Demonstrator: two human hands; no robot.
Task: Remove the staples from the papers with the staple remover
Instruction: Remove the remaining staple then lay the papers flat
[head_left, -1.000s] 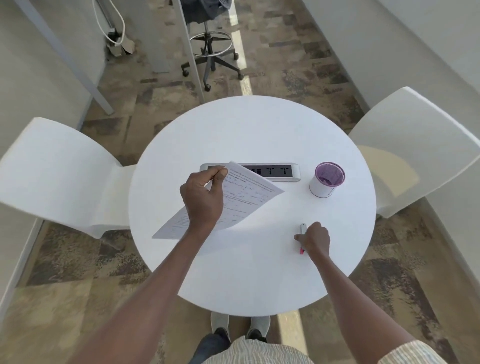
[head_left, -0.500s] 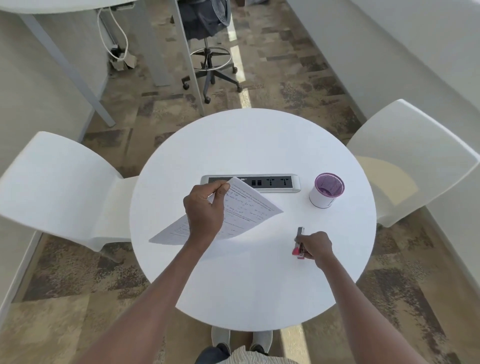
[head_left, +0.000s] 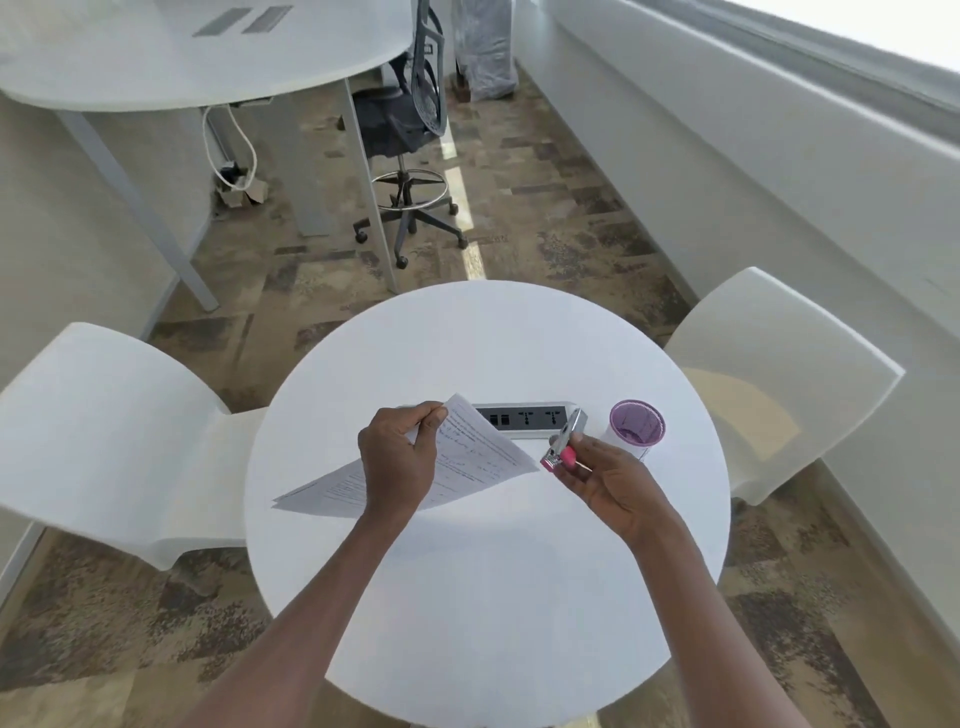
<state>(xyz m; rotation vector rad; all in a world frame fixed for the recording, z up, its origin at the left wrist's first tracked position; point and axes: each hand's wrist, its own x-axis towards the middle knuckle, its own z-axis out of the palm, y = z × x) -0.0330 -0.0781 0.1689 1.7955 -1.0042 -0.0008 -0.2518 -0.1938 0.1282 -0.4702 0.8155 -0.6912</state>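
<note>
Seen from overhead at a round white table: left hand raised above the tabletop, thumb and forefinger pinched shut on the top corner of the papers, remaining sheets fanning down and out to the left, lower corner close to the table surface. Right hand lifted just beside the papers' right corner, fingers closed around the staple remover, pink grip pressed between thumb and fingertips, metal body angled up and away toward the recessed power strip. Remover's lower end near the paper edge; contact impossible to confirm. Just right of the hand, a white cup with a purple rim. Flanking the table, two white chairs; beyond, a black office stool on patterned carpet.
</note>
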